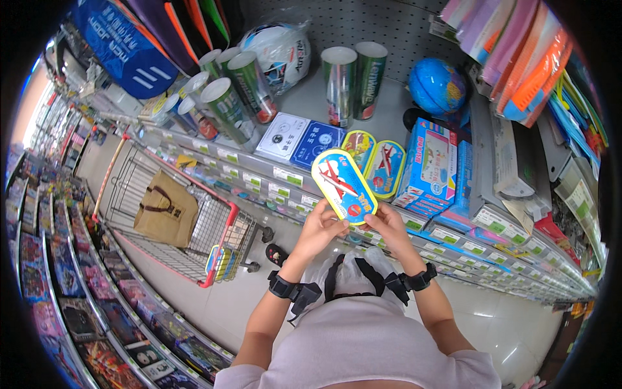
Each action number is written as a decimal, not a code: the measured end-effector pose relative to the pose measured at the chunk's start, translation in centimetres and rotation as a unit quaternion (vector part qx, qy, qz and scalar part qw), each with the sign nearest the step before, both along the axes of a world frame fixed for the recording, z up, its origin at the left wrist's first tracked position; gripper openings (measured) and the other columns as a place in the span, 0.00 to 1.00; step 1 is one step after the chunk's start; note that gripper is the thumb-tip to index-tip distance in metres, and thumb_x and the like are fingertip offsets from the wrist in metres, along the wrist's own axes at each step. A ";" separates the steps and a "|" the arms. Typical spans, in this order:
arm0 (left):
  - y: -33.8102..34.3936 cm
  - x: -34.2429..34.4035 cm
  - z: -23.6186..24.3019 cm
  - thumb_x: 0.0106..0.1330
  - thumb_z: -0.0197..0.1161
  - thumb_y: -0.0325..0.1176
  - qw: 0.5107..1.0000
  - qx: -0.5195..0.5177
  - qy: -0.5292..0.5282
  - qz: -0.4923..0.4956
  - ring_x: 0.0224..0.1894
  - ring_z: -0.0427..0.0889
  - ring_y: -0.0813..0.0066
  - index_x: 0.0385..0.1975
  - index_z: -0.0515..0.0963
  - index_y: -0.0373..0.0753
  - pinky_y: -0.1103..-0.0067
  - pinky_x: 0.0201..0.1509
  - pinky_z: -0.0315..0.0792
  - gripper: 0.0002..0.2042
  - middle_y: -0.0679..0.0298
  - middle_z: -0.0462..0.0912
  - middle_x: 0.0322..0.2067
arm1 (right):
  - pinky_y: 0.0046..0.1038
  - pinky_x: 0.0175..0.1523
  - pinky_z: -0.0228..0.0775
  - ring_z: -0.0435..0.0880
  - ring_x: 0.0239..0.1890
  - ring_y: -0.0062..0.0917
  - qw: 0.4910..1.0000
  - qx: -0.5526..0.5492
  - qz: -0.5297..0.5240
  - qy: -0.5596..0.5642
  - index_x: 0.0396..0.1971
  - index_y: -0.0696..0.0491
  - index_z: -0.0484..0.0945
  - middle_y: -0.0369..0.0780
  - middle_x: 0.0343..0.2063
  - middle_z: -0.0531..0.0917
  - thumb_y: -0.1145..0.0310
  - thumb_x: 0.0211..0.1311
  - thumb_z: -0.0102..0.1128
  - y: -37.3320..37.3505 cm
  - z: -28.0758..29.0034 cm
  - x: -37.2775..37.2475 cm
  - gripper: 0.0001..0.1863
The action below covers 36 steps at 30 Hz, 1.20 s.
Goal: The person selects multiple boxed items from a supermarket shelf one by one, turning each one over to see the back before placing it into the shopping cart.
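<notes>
Between my two hands is a flat oblong case [343,185] with rounded ends, yellow-rimmed and blue, with a red-and-white airplane picture on top. My left hand [321,227] grips its lower left edge, fingers underneath. My right hand [390,228] pinches the lower right end. The case is tilted and held in front of the shelf edge. Just behind it on the shelf lie a similar airplane case [389,170] and a yellow-and-green one [360,144], both partly covered by the held case. Black bands circle both my wrists.
Left of the cases lie a white box [282,137] and a blue box [319,144]; on the right stand a blue-and-pink box [433,162] and a globe [437,87]. Green tubes [338,83] stand farther back. A wire shopping cart [223,236] with a brown bag [166,211] is at my left.
</notes>
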State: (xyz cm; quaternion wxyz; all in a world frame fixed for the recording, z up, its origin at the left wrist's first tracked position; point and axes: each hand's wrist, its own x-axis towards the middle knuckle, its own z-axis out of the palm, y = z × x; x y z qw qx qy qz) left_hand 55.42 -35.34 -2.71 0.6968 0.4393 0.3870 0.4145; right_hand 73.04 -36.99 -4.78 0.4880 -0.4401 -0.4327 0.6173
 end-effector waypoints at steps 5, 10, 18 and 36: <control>-0.8 -4.4 0.6 0.57 0.52 0.31 0.998 0.029 -0.007 0.061 0.29 0.76 0.72 0.54 0.50 0.36 0.82 0.33 0.70 0.26 0.58 0.70 0.38 | 0.19 0.32 0.69 0.76 0.29 0.21 0.999 -0.002 0.044 -0.010 0.40 0.63 0.67 0.38 0.32 0.73 0.73 0.54 0.50 -0.2 1.7 0.5 0.14; -1.5 -6.1 0.5 0.57 0.53 0.38 0.994 0.078 -0.042 0.069 0.41 0.73 0.67 0.55 0.49 0.35 0.78 0.45 0.66 0.30 0.54 0.67 0.45 | 0.20 0.35 0.70 0.76 0.30 0.23 0.995 0.085 0.025 -0.039 0.41 0.66 0.65 0.40 0.38 0.66 0.79 0.51 0.51 -0.4 1.5 0.5 0.16; -1.4 -6.3 -0.4 0.59 0.51 0.40 0.992 0.080 0.000 0.092 0.36 0.74 0.77 0.44 0.66 0.31 0.83 0.39 0.68 0.20 0.61 0.74 0.36 | 0.19 0.32 0.69 0.74 0.28 0.20 0.986 0.150 0.009 -0.071 0.42 0.63 0.66 0.39 0.32 0.70 0.78 0.50 0.52 -0.3 1.2 0.3 0.17; -3.9 -12.1 -2.4 0.60 0.46 0.45 0.975 -0.086 0.046 0.200 0.20 0.75 0.78 0.23 0.74 0.29 0.86 0.26 0.67 0.21 0.56 0.77 0.17 | 0.17 0.21 0.66 0.73 0.18 0.16 0.997 -0.013 0.075 0.004 0.41 0.61 0.67 0.38 0.24 0.76 0.67 0.59 0.44 2.7 0.3 -5.8 0.15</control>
